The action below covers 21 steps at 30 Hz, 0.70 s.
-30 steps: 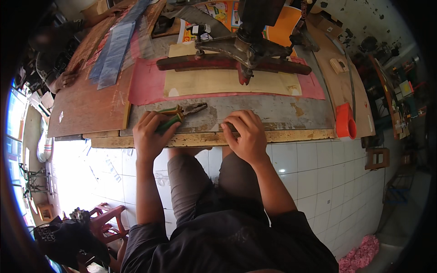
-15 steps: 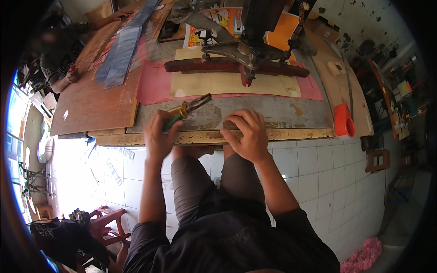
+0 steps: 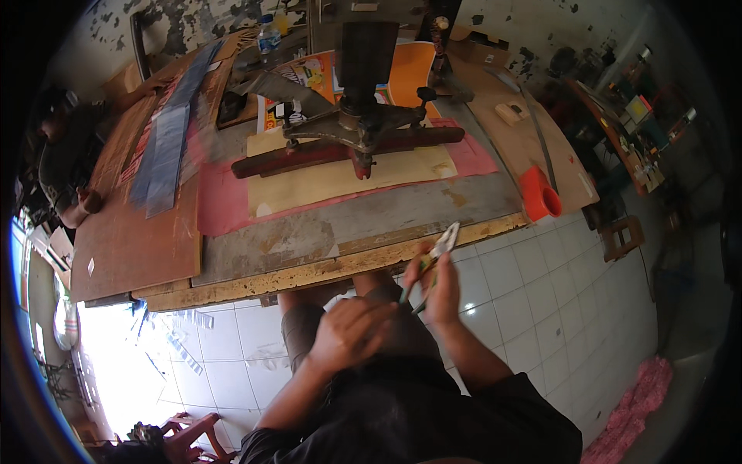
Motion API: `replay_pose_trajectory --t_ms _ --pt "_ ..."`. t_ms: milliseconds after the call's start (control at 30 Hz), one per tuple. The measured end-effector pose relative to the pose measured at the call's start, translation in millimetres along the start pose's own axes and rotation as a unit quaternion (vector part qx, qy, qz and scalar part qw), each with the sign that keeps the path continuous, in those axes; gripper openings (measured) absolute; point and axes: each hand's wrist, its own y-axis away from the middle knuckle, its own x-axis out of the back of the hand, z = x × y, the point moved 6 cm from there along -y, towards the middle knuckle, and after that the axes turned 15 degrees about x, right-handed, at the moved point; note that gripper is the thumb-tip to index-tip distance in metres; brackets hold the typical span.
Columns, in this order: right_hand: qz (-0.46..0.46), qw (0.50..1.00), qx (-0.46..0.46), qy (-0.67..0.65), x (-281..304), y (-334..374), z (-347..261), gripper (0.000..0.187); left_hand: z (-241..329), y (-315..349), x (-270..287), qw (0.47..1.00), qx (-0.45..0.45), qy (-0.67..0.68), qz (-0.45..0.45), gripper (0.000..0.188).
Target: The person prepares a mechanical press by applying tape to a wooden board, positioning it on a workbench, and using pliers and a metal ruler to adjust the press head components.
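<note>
A pair of pliers [image 3: 445,241] with green and yellow handles is in my right hand [image 3: 440,290], just off the table's front edge. Its metal jaws point up and away from me. Lower and to the left, over my lap, is my left hand [image 3: 352,332]. Motion smears its fingers, and I see nothing in it. In front of me, a heavy dark metal press arm with a long bar [image 3: 309,153] rests across a yellowish sheet [image 3: 309,182], which lies on a pink sheet [image 3: 220,203] on the table [image 3: 309,243].
A red tape-like ring [image 3: 541,193] stands at the table's right front corner. Bluish plastic strips [image 3: 166,155] lie on a brown board [image 3: 139,240] at left, where another person [image 3: 66,155] works. A bottle [image 3: 268,37] stands at the back. A reddish stool [image 3: 193,437] is at lower left.
The pliers have passed from my left hand to my right. My right hand has moved lower; my left has dropped toward my lap. The view has shifted and tilted.
</note>
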Motion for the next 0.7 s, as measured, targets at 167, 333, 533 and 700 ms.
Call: replay_pose_trajectory --t_ms 167,333,533,700 --pt "0.043 0.926 0.052 0.370 84 -121 -69 0.046 -78 -18 88 0.964 0.078 -0.160 0.199 0.015" --pt "0.035 0.819 0.063 0.570 173 -288 -55 0.063 -101 -24 109 0.918 0.132 -0.222 0.301 0.010" --pt "-0.031 0.558 0.107 0.822 235 -391 -21 0.062 -106 -22 101 0.917 0.149 -0.234 0.288 0.009" --pt "-0.020 0.550 0.026 0.835 216 -393 -20 0.059 -103 -20 106 0.917 0.152 -0.237 0.282 0.009"
